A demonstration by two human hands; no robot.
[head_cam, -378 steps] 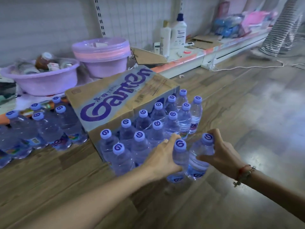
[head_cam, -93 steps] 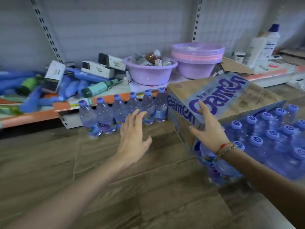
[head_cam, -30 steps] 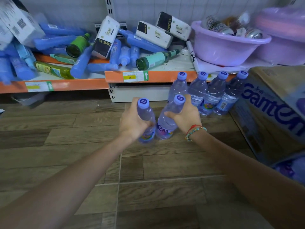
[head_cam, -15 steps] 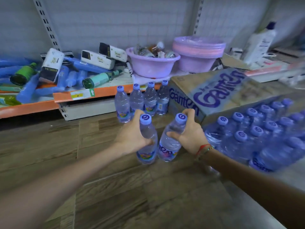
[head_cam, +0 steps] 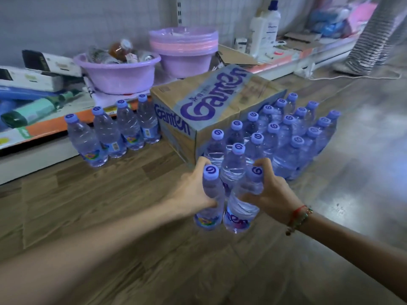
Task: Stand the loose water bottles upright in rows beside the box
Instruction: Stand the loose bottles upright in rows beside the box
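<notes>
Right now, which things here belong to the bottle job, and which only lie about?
Job:
left hand holding a bottle
right hand holding another bottle
standing rows
four bottles by the shelf
box

Lying about:
purple basin
stacked basins
white bottle

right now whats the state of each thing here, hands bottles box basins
left hand: grips a bottle, upright
right hand: grips a second bottle, upright
block of bottles: upright in rows, capped, beside the box
four bottles: upright in a line at the shelf
Ganten box: closed, on the floor
front basin: holds bottles and cans
stacked basins: nested
</notes>
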